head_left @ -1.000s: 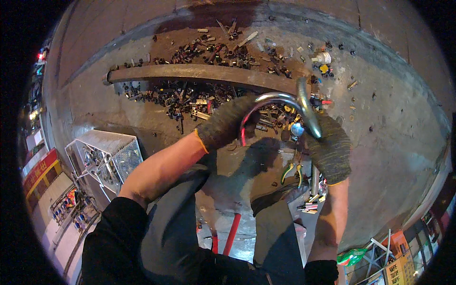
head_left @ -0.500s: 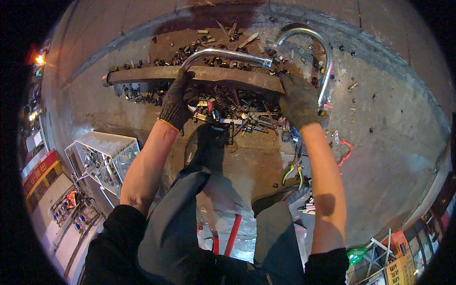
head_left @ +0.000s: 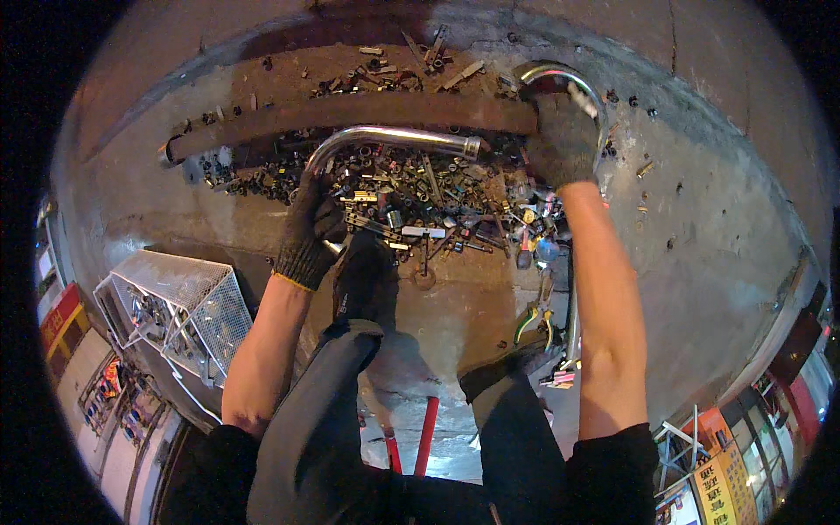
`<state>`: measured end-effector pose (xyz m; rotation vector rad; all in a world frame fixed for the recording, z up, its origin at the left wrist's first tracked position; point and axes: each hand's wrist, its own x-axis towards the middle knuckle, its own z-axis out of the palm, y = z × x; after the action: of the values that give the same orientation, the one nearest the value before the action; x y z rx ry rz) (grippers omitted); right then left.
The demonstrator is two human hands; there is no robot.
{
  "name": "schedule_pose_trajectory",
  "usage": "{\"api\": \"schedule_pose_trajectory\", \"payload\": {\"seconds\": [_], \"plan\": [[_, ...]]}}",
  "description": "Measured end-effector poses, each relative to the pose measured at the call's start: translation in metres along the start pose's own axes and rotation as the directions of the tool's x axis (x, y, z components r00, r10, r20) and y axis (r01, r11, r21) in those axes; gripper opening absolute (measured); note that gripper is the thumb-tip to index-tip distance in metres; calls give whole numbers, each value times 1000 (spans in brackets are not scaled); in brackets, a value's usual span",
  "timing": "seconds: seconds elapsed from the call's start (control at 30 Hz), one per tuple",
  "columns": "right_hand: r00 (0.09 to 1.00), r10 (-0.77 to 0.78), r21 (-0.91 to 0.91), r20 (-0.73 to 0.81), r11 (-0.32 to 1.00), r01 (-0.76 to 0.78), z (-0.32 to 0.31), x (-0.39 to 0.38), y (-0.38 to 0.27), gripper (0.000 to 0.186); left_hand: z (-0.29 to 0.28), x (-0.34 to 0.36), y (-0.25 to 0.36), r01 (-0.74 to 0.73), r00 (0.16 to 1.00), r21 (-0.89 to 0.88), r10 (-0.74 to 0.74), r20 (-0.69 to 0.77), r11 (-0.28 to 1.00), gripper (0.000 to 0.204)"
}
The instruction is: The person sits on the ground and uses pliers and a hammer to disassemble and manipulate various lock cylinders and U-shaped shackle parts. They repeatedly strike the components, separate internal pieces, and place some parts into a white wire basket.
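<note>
Evidently, the left hand [head_left: 306, 223] is closed round a bent pipe [head_left: 402, 135] reaching rightward above scraps [head_left: 416, 188]; the right hand [head_left: 563, 144], its grip unclear, is at a hooked pipe [head_left: 591, 88]. Slack left fingers could let the bent pipe swing, scattering scraps.

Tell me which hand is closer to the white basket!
Left. The left hand is ahead and to the right of the white basket, not touching it; the right hand is much farther right, near the right end of the metal pile.

Black sleeves [head_left: 614, 472], dark knit gloves [head_left: 302, 241]
</note>
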<state>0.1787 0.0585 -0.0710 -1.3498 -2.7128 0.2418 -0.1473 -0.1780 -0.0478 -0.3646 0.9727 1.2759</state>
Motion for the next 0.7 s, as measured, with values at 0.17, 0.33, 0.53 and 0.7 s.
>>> {"api": "schedule_pose_trajectory", "payload": {"seconds": [0.17,0.33,0.53,0.7], "plan": [[959,94,-117,267,991,-65,-12,11,-5,36,-9,-12,0,6,995,-25,-8,-98,1000,22],[960,99,-90,261,993,-78,-8,-37,-26,37,9,-13,-3,-50,998,63,52,-33,997,29],[994,101,63,-43,993,-99,-4,-50,-15,37,40,11,-28,16,957,138,25,-290,990,25],[889,411,291,204,841,-456,-55,-165,-24,35,44,46,-48,64,992,145,-47,-117,987,31]]}}
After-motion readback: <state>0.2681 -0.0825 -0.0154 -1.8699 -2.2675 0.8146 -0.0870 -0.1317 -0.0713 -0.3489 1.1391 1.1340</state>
